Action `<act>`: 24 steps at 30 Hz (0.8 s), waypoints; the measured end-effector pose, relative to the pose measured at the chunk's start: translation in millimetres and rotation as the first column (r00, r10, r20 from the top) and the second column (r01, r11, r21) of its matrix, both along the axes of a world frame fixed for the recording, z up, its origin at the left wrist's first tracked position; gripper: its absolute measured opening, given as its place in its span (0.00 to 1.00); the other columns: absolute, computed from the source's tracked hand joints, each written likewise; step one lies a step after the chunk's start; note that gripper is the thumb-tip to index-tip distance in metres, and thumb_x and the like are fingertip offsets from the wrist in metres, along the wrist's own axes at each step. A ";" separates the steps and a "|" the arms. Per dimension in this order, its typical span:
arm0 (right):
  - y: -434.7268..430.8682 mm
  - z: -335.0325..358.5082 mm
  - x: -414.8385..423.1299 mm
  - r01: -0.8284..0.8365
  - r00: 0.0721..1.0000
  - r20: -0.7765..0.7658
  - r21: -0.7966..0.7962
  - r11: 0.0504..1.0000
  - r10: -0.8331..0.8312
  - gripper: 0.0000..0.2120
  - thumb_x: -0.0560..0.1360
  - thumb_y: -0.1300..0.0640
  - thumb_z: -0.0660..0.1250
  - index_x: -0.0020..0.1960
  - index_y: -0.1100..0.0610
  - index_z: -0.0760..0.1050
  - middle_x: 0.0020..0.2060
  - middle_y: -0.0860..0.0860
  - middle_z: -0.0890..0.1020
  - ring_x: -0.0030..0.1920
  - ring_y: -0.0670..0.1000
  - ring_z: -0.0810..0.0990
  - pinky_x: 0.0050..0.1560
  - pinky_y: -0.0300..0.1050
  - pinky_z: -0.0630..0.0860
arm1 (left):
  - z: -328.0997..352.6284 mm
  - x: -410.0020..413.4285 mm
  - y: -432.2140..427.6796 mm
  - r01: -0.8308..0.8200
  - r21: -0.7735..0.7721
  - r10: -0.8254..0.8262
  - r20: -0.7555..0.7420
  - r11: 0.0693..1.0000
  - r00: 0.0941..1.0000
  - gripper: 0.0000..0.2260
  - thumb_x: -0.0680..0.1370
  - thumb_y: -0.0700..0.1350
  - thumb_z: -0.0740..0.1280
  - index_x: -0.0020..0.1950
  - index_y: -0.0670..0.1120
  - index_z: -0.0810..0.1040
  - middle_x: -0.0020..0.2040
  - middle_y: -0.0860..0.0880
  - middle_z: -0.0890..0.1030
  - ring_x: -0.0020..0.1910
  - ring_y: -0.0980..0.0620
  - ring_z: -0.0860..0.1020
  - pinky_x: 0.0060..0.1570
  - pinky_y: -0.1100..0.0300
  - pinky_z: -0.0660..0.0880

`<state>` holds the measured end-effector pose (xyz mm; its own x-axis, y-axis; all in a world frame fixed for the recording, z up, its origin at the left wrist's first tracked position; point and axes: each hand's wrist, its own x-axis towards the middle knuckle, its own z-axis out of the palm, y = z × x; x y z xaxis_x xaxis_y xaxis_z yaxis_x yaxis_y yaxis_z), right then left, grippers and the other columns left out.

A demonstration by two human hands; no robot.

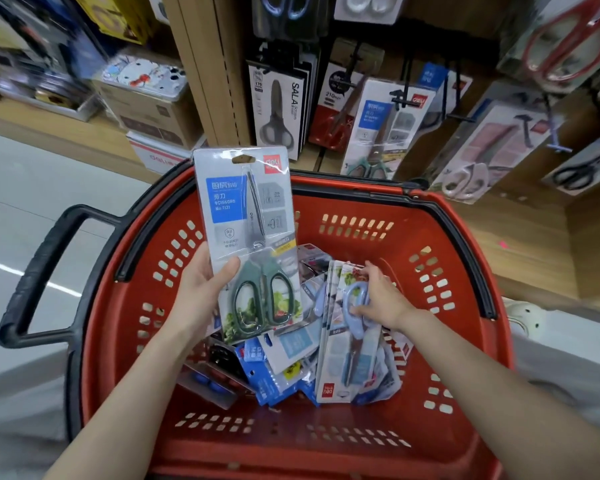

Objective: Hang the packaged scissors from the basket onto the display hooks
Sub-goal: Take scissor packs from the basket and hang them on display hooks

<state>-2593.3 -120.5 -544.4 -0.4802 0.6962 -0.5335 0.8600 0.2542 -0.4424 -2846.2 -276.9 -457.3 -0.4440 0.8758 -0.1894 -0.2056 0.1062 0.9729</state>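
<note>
While a blue pack [361, 358] is clasped by the right grip [381, 296], a green pack [246, 216] is held upright over the basket [406, 244] by the left grip [201, 289], hang-hole toward the hooks [400, 95].

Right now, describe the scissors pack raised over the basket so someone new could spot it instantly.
Find the red basket in front of the scissor display. Above its far-left rim, the left grip holds one blister pack upright. Unlike the blue-handled pack the right grip holds down in the heap, it has dark green handles and a blue label panel.
</note>
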 end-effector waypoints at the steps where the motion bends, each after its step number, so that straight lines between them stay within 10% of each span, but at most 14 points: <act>1: -1.3 -1.8 -0.9 0.047 0.998 -0.032 -0.073 0.996 -0.050 0.47 0.69 0.53 0.75 0.76 0.56 0.47 0.76 0.55 0.57 0.75 0.56 0.57 0.73 0.51 0.59 | -1.4 -2.2 -1.5 -0.002 -0.003 0.002 -0.006 1.000 1.000 0.20 0.75 0.42 0.64 0.67 0.45 0.70 0.60 0.49 0.81 0.57 0.49 0.80 0.47 0.60 0.79; 12: 33.2 38.9 -14.5 -0.383 0.900 0.256 0.078 0.921 0.353 0.28 0.70 0.45 0.72 0.63 0.55 0.68 0.57 0.53 0.75 0.57 0.56 0.75 0.51 0.47 0.71 | -4.1 -10.1 -2.7 -0.040 -0.072 0.040 -0.012 0.997 0.999 0.16 0.78 0.41 0.63 0.66 0.49 0.71 0.60 0.50 0.81 0.58 0.51 0.80 0.52 0.55 0.78; 17: 24.6 88.9 -7.8 -0.548 0.830 0.259 0.207 0.811 0.494 0.20 0.69 0.37 0.69 0.46 0.47 0.62 0.32 0.43 0.70 0.37 0.50 0.72 0.38 0.47 0.66 | 1.6 -6.4 3.3 -0.157 -0.074 0.161 0.061 0.985 0.985 0.10 0.80 0.41 0.61 0.58 0.53 0.75 0.54 0.49 0.82 0.49 0.51 0.83 0.43 0.57 0.79; 24: -0.3 151.6 16.5 -0.447 0.892 0.127 0.387 0.806 0.434 0.19 0.69 0.37 0.68 0.49 0.49 0.68 0.35 0.47 0.78 0.37 0.51 0.75 0.40 0.47 0.67 | 11.5 1.2 11.4 -0.229 -0.058 0.232 0.044 0.972 0.972 0.09 0.81 0.42 0.60 0.58 0.51 0.74 0.55 0.49 0.82 0.49 0.52 0.82 0.43 0.59 0.79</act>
<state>-2576.8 -120.7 -392.9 -0.7746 0.5676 -0.2790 0.6246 0.7559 -0.1963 -2845.1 -265.5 -445.8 -0.6213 0.7394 -0.2594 -0.2788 0.1008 0.9550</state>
